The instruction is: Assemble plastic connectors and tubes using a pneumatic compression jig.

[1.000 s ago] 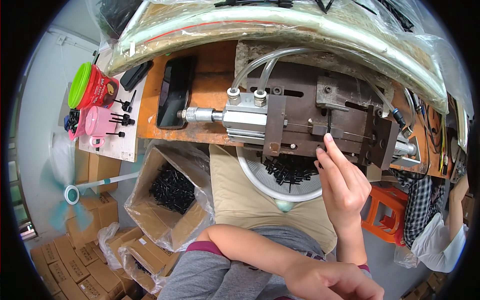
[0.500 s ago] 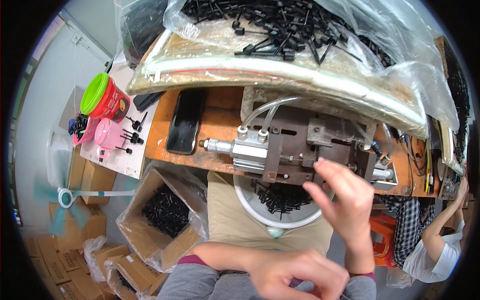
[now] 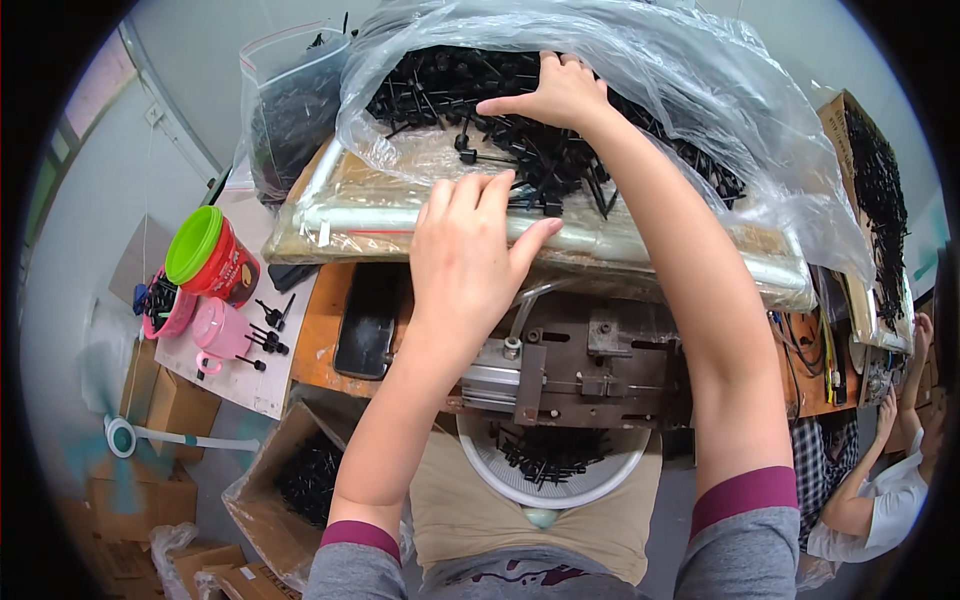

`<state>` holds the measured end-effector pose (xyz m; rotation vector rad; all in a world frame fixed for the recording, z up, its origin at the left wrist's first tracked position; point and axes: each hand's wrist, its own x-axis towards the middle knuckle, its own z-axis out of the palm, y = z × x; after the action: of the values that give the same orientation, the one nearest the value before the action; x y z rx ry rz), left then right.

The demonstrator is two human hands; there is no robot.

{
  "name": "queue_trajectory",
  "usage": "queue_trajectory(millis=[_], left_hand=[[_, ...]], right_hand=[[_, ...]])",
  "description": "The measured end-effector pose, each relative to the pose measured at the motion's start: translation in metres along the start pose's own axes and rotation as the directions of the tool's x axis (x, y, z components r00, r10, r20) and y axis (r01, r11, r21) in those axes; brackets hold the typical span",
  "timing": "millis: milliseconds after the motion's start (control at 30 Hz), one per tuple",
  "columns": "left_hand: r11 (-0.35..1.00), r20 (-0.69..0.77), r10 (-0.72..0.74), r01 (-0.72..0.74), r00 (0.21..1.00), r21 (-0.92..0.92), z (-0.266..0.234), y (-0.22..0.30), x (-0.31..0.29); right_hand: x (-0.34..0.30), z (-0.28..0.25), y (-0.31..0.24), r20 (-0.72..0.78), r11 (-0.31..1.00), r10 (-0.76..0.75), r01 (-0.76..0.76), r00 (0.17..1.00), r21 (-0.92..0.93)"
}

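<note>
My right hand (image 3: 560,98) reaches over the heap of black plastic parts with thin stems (image 3: 550,165), thumb stretched to the left and fingers spread. Its fingertips are at the parts; I see nothing held. My left hand (image 3: 462,245) lies across the front edge of the plastic-wrapped tray (image 3: 370,222), fingers extended and thumb apart, beside a few loose parts. Clear plastic sheeting (image 3: 690,80) surrounds the heap. Below the tray stands a metal fixture (image 3: 600,385) with an air cylinder (image 3: 490,375), partly hidden by my forearms.
A white basket (image 3: 550,497) with black parts sits between my legs. To the left are a phone (image 3: 366,335), a pink cup (image 3: 218,325), a red bucket (image 3: 210,265), a carton of parts (image 3: 262,500) and a fan (image 3: 120,438). A co-worker (image 3: 880,500) sits at the right.
Both hands have moved up and away from me: the right from the fixture to the heap, the left from near my body to the tray edge. The view has tilted upward.
</note>
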<state>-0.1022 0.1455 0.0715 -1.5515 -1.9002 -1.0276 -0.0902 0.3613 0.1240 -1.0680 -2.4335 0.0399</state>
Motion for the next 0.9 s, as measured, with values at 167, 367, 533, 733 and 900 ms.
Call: queue_trajectory(millis=[167, 367, 533, 733, 900], left_hand=[[1.0, 0.153, -0.008, 0.01, 0.988, -0.012, 0.015, -0.01, 0.016], [0.99, 0.296, 0.022, 0.019, 0.955, -0.137, 0.019, -0.017, 0.034], [0.971, 0.288, 0.172, -0.112, 0.942, -0.211, 0.021, -0.024, 0.038], [0.961, 0.387, 0.204, -0.107, 0.899, -0.256, 0.014, -0.023, 0.048], [0.963, 0.457, 0.175, -0.056, 0.872, -0.263, 0.011, -0.023, 0.052]], right_hand=[[0.021, 0.004, 0.007, 0.193, 0.993, 0.061, -0.039, 0.979, -0.112], [0.018, -0.017, 0.032, 0.376, 0.986, -0.151, 0.165, 0.914, -0.004], [0.003, -0.044, 0.037, 0.514, 0.981, -0.154, 0.194, 0.844, -0.024], [-0.019, -0.071, 0.057, 0.62, 0.978, -0.149, 0.209, 0.771, -0.025], [-0.03, -0.087, 0.083, 0.51, 0.948, -0.313, 0.298, 0.801, 0.113]])
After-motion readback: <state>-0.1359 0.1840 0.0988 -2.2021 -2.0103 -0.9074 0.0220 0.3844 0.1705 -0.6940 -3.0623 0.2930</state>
